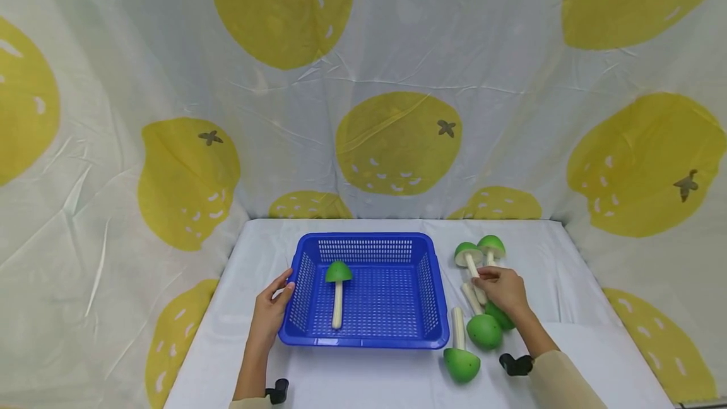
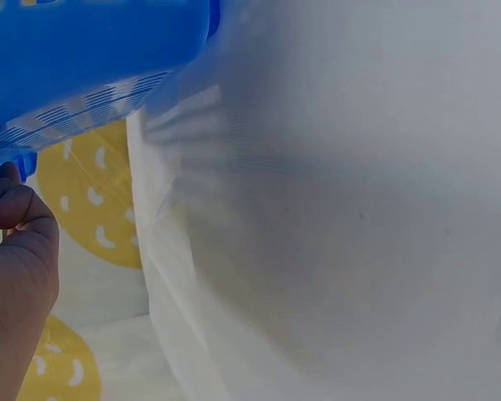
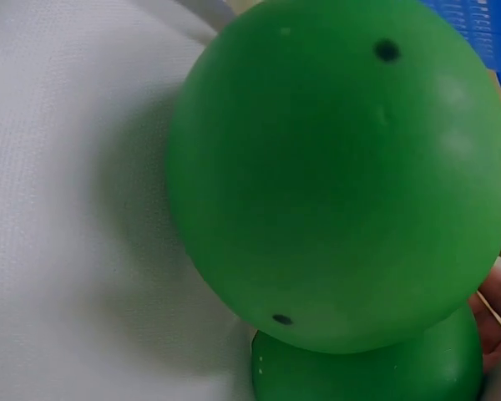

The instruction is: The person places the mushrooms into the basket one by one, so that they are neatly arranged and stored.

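Observation:
A blue plastic basket [image 1: 363, 341] sits on the white-covered table, with one green-capped toy mushroom [image 1: 338, 292] lying inside toward its left. My left hand [image 1: 271, 311] grips the basket's left rim between thumb and fingers; the left wrist view shows the fingertips at the basket's edge. To the right of the basket, my right hand [image 1: 502, 290] pinches the pale stem of a toy mushroom [image 1: 468, 252] whose cap points away from me. In the right wrist view, a large green cap [image 3: 342, 175] hides most of that hand.
Right beside that hand lies another mushroom [image 1: 491, 245]. Closer to me are several more, among them one with a rounded cap [image 1: 484, 332] and one at the front [image 1: 462, 365]. A lemon-print curtain [image 1: 397, 144] stands behind the table.

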Action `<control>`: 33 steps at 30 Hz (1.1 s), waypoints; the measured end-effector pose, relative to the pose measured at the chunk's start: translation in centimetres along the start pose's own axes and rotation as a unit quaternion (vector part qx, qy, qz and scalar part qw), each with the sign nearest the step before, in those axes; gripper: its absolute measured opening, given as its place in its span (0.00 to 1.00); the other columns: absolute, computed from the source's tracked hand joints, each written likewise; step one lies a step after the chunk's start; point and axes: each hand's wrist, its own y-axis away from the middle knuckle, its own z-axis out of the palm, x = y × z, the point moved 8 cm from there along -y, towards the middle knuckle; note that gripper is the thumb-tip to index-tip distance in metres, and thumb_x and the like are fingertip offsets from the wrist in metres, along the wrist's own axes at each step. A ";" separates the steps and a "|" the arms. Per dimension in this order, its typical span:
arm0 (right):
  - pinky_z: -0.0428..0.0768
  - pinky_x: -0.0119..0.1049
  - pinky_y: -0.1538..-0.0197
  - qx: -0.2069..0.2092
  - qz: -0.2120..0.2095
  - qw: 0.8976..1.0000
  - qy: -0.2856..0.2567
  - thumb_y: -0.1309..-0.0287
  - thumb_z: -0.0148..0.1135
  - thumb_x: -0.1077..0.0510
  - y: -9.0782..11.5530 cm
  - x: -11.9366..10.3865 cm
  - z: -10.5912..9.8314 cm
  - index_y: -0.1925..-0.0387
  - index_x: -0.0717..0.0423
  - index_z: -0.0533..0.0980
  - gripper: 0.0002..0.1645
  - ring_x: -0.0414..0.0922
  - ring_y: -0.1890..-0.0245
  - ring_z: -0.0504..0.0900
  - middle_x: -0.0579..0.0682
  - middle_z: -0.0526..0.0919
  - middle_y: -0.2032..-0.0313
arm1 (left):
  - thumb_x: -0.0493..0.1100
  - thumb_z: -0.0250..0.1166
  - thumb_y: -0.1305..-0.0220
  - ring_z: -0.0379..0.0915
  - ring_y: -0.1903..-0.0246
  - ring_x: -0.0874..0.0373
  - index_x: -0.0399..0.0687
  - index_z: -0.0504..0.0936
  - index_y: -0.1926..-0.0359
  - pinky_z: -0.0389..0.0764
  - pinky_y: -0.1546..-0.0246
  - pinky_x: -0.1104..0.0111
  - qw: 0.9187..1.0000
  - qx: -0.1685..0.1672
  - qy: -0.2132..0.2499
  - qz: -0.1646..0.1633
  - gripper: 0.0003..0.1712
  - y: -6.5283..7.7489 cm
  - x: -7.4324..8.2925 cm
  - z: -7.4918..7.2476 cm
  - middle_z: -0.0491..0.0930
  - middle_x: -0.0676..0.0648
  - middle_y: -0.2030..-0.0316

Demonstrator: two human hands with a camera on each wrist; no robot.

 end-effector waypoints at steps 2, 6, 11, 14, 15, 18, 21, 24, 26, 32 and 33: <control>0.79 0.34 0.61 0.007 -0.003 1.000 -0.005 0.38 0.72 0.52 0.0 -0.1 -0.3 0.51 0.61 0.86 0.19 0.54 0.57 0.90 0.58 0.91 0.59 | 0.45 0.60 0.23 0.81 0.53 0.54 0.51 0.74 0.28 0.81 0.59 0.74 1.000 -0.002 0.000 0.001 0.25 0.5 0.8 0.1 0.74 0.38 0.41; 0.79 0.31 0.63 0.020 -0.007 1.000 -0.013 0.38 0.72 0.51 0.0 -0.3 -1.1 0.50 0.61 0.86 0.20 0.55 0.56 0.89 0.58 0.91 0.58 | 0.44 0.60 0.23 0.81 0.53 0.53 0.50 0.75 0.28 0.81 0.58 0.73 1.000 -0.007 0.001 0.004 0.25 1.0 1.7 0.2 0.74 0.39 0.43; 0.79 0.29 0.66 0.020 -0.001 0.999 -0.025 0.37 0.72 0.49 -0.3 -0.3 -1.7 0.49 0.61 0.86 0.22 0.55 0.54 0.88 0.59 0.90 0.56 | 0.44 0.60 0.23 0.81 0.52 0.52 0.51 0.75 0.28 0.81 0.59 0.74 1.000 -0.005 -0.003 0.007 0.25 1.0 1.7 0.2 0.74 0.39 0.44; 0.79 0.29 0.66 0.015 0.009 0.999 -0.028 0.37 0.72 0.48 -0.2 -0.3 -1.7 0.48 0.60 0.85 0.23 0.53 0.55 0.88 0.58 0.90 0.55 | 0.45 0.60 0.23 0.81 0.52 0.51 0.51 0.75 0.29 0.80 0.59 0.75 1.000 0.001 -0.013 0.007 0.25 1.0 1.6 0.1 0.74 0.38 0.43; 0.80 0.29 0.66 0.015 0.012 0.999 -0.029 0.37 0.72 0.48 -0.2 -0.3 -1.7 0.48 0.60 0.85 0.23 0.51 0.56 0.88 0.58 0.90 0.55 | 0.45 0.60 0.23 0.81 0.52 0.51 0.51 0.75 0.29 0.80 0.59 0.75 1.000 0.002 -0.015 0.008 0.25 1.0 1.6 0.1 0.75 0.38 0.43; 0.80 0.29 0.66 0.018 0.021 0.999 -0.035 0.37 0.73 0.49 0.1 -0.2 -1.6 0.48 0.60 0.85 0.23 0.44 0.59 0.87 0.57 0.91 0.56 | 0.45 0.60 0.22 0.81 0.53 0.52 0.50 0.74 0.28 0.80 0.60 0.74 1.000 -0.003 -0.014 0.010 0.25 1.1 1.5 0.0 0.74 0.38 0.43; 0.80 0.27 0.66 0.021 0.025 0.998 -0.045 0.38 0.73 0.49 0.4 -0.4 -1.8 0.47 0.60 0.85 0.23 0.38 0.61 0.86 0.57 0.91 0.55 | 0.45 0.59 0.22 0.81 0.54 0.53 0.49 0.74 0.28 0.81 0.60 0.72 1.000 -0.005 -0.009 0.008 0.25 1.2 1.5 -0.1 0.74 0.38 0.44; 0.80 0.26 0.65 0.024 0.027 0.998 -0.060 0.38 0.73 0.49 0.6 -0.7 -1.9 0.46 0.62 0.84 0.25 0.33 0.62 0.85 0.57 0.90 0.55 | 0.45 0.59 0.22 0.81 0.54 0.53 0.49 0.73 0.27 0.82 0.61 0.71 1.000 -0.008 -0.005 0.006 0.25 1.0 1.2 -0.1 0.73 0.39 0.45; 0.80 0.25 0.65 0.023 0.032 0.997 -0.073 0.38 0.73 0.49 0.7 -0.7 -1.9 0.44 0.62 0.83 0.26 0.31 0.64 0.84 0.58 0.90 0.54 | 0.45 0.59 0.22 0.81 0.53 0.53 0.50 0.73 0.27 0.82 0.60 0.72 1.000 -0.007 -0.004 0.004 0.26 0.6 0.7 -0.1 0.73 0.39 0.45; 0.82 0.25 0.64 0.022 0.049 0.993 -0.110 0.37 0.72 0.49 0.8 -0.4 -2.3 0.41 0.62 0.81 0.29 0.24 0.68 0.82 0.56 0.89 0.54 | 0.50 0.61 0.24 0.81 0.54 0.59 0.56 0.74 0.27 0.82 0.60 0.73 1.000 -0.002 0.002 0.012 0.27 -0.7 -1.5 -0.1 0.73 0.41 0.43; 0.83 0.26 0.64 0.023 0.052 0.991 -0.117 0.37 0.72 0.49 0.8 -0.4 -2.4 0.41 0.62 0.81 0.29 0.24 0.68 0.81 0.56 0.89 0.54 | 0.52 0.61 0.24 0.81 0.54 0.59 0.56 0.74 0.28 0.82 0.60 0.73 1.000 0.000 0.000 0.016 0.27 -0.8 -1.7 -0.1 0.73 0.41 0.43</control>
